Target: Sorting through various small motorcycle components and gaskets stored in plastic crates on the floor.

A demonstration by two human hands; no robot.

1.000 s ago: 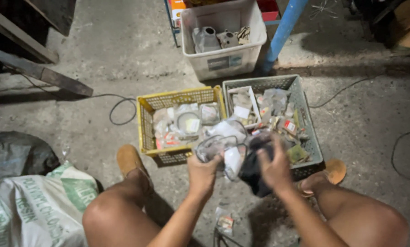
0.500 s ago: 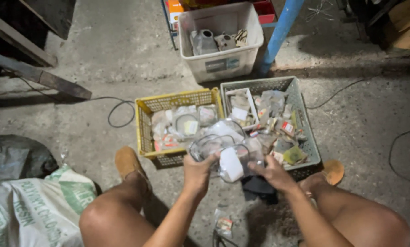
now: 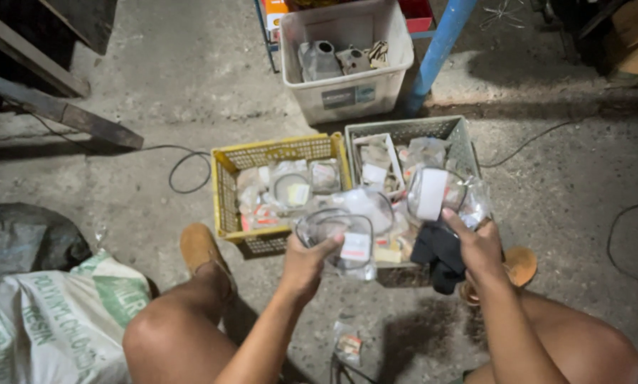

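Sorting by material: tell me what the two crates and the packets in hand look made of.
Yellow crate and grey crate: likely moulded plastic, matte lattice walls. Packets in left hand and right hand: clear glossy plastic film, see-through and glinting.

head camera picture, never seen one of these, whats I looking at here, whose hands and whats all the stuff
The picture comes from a camera worn on a person's head, looking down at their own bare knees and hands as they squat on a concrete floor. There is no machine here.

The left hand holds a clear plastic packet with a dark ring inside. The right hand holds another clear packet with a white label and a black cloth.

In front of them sit a yellow crate and a grey crate, both filled with similar small packets. Further off stands a white bin holding grey parts. A printed white sack lies at the left.
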